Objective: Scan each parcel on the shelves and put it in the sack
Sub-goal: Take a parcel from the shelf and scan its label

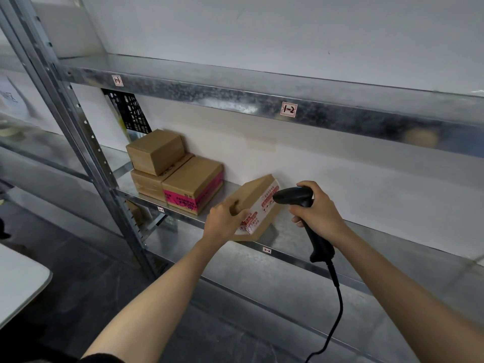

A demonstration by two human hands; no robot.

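Gripping tilted parcel point(258, 203) left hand point(224, 221); scanner point(303, 205) right hand point(318, 210).

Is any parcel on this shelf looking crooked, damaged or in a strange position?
Only the parcel in the left hand sits askew: it is tipped up, apparently for the scanner held in the right hand. The three stacked boxes look neat and undamaged.

On the upper galvanised steel shelf beam point(235, 93), a left sticker point(117, 80) reads "1-1"; a sticker to its right point(289, 109) reads "1-2".
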